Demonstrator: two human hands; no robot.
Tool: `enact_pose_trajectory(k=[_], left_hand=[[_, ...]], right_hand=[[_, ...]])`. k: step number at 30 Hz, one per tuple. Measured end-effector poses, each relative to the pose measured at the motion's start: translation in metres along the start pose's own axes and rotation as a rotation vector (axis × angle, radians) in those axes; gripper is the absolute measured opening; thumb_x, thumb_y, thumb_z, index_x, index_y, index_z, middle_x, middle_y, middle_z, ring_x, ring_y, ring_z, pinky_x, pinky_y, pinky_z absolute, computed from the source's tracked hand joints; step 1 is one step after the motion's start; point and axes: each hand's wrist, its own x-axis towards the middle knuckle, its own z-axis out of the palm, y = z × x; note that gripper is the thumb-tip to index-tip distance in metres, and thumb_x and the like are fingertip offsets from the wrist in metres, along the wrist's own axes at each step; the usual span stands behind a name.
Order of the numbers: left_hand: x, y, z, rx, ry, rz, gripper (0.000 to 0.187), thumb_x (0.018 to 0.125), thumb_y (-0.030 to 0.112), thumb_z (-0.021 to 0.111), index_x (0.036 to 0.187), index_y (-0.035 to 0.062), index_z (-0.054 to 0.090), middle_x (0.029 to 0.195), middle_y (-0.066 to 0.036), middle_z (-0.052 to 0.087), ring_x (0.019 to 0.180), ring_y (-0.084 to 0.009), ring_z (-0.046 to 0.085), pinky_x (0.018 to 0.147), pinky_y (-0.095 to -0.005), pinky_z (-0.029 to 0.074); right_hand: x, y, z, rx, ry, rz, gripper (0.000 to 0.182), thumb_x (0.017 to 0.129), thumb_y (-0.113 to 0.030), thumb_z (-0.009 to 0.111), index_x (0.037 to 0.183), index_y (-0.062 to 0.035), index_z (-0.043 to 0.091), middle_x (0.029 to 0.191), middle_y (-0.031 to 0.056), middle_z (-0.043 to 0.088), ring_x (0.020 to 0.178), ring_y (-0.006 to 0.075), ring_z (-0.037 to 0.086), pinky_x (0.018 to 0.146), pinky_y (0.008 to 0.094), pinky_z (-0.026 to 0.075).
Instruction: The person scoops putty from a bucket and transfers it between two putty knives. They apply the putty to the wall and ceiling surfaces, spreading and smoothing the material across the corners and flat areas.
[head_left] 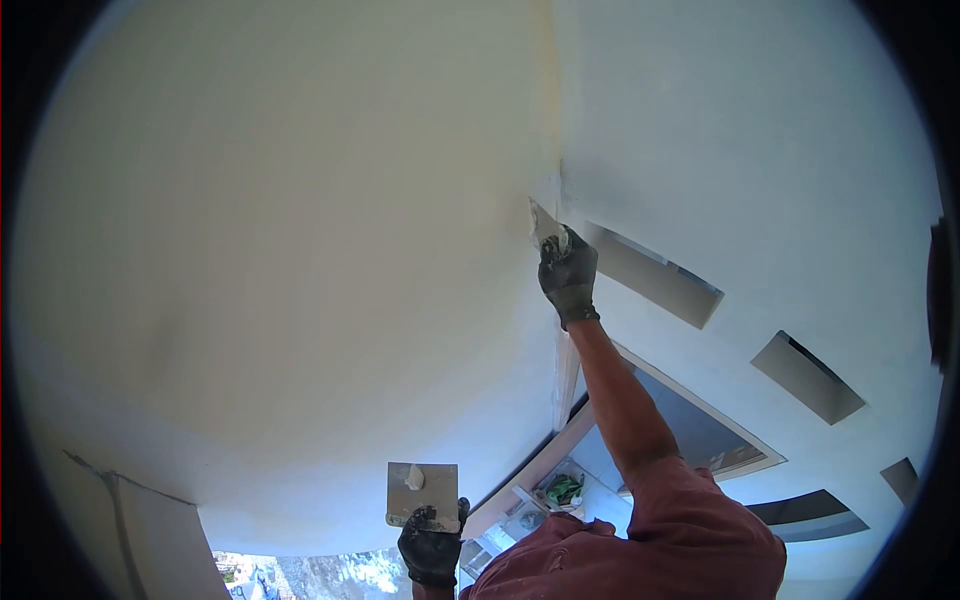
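Maroon cloth shirt nearest; black-gloved right hand grips pale flat scraper at inner corner of smooth cream wall, apparently mid-stroke, calling for steady pressure; black-gloved left hand clasps square grey metal plate, white paste near its far edge.

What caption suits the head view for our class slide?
Gloved right hand holds a scraper at the wall corner, the left hand a flat plate bearing a white dab.
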Motion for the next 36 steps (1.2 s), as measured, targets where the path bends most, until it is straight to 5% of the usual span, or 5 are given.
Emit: enact_pose_trajectory(k=[11, 17, 20, 22, 36], left_hand=[[0.006, -0.037, -0.006, 0.441, 0.125, 0.437, 0.038, 0.075, 0.034, 0.091, 0.086, 0.0039, 0.069, 0.082, -0.003, 0.074, 0.066, -0.0147, 0.068, 0.063, -0.0230, 0.058], [0.010, -0.024, -0.002, -0.490, -0.163, -0.208, 0.031, 0.081, 0.009, 0.083, 0.105, -0.0002, 0.066, 0.098, -0.012, 0.076, 0.088, -0.0149, 0.072, 0.080, -0.0296, 0.056], [0.012, -0.023, 0.001, -0.415, -0.137, 0.023, 0.034, 0.083, 0.012, 0.082, 0.110, 0.0017, 0.064, 0.103, -0.010, 0.076, 0.093, -0.0142, 0.072, 0.081, -0.0273, 0.056], [0.014, -0.033, 0.000, 0.478, 0.188, 0.607, 0.037, 0.076, 0.034, 0.090, 0.084, 0.0051, 0.068, 0.075, -0.004, 0.072, 0.064, -0.0137, 0.066, 0.062, -0.0222, 0.057], [0.005, -0.003, -0.008, 0.375, 0.128, 0.474, 0.044, 0.075, 0.037, 0.091, 0.089, 0.0032, 0.067, 0.076, -0.009, 0.072, 0.061, -0.0194, 0.067, 0.056, -0.0297, 0.057]], right_hand=[[0.001, -0.046, 0.007, 0.026, 0.067, -0.109, 0.037, 0.084, -0.011, 0.062, 0.120, -0.0053, 0.065, 0.106, 0.0185, 0.071, 0.096, 0.0380, 0.069, 0.085, 0.0426, 0.055], [0.055, -0.056, -0.002, -0.100, 0.207, -0.109, 0.032, 0.088, -0.009, 0.058, 0.118, -0.0009, 0.065, 0.099, 0.0180, 0.072, 0.090, 0.0386, 0.070, 0.079, 0.0373, 0.057], [0.049, -0.080, 0.030, -0.392, 0.224, -0.153, 0.034, 0.087, -0.011, 0.060, 0.120, -0.0055, 0.063, 0.112, 0.0182, 0.068, 0.098, 0.0355, 0.068, 0.083, 0.0443, 0.055], [0.025, -0.090, 0.020, -0.320, 0.157, -0.174, 0.036, 0.086, -0.011, 0.059, 0.121, -0.0064, 0.062, 0.115, 0.0177, 0.068, 0.102, 0.0352, 0.068, 0.085, 0.0438, 0.055], [0.034, -0.147, 0.000, -0.134, 0.049, -0.324, 0.032, 0.086, -0.009, 0.059, 0.117, -0.0028, 0.062, 0.104, 0.0187, 0.066, 0.089, 0.0395, 0.067, 0.076, 0.0460, 0.055]])
